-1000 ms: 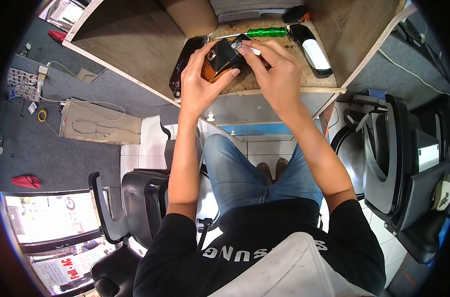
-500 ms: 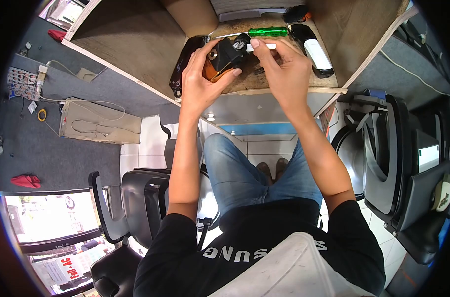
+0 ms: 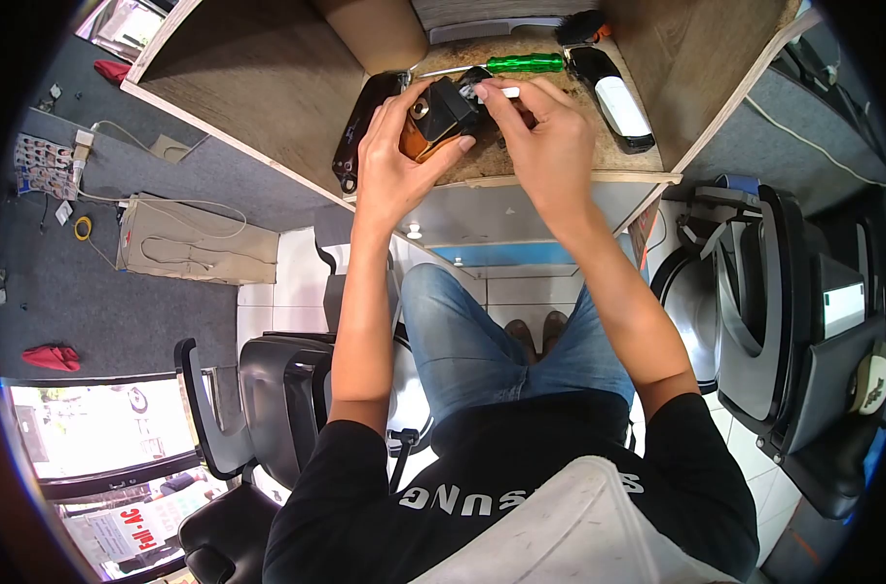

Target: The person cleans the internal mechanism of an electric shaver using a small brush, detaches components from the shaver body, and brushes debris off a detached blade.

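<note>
My left hand point(image 3: 396, 161) is wrapped around a black and orange boxy device point(image 3: 441, 112), held over the wooden shelf with its dark end toward my right hand. My right hand point(image 3: 552, 141) pinches a small white stick point(image 3: 510, 92) between thumb and forefinger. The stick's tip is at the device's dark end; whether it touches cannot be made out. Just behind the hands lies a screwdriver with a green handle point(image 3: 526, 63). To the right of my right hand rests a black and white hair clipper point(image 3: 618, 102). A dark elongated device point(image 3: 353, 146) lies beside my left hand.
A comb-like strip point(image 3: 497, 29) and a black brush point(image 3: 581, 27) lie at the shelf's back. Wooden side walls point(image 3: 258, 78) enclose the shelf, and its front edge point(image 3: 521, 179) runs below my wrists. Black chairs point(image 3: 282, 399) stand on both sides.
My right hand has moved a little left, bringing the white stick closer to the device's dark end. My left hand and the device have stayed nearly still.
</note>
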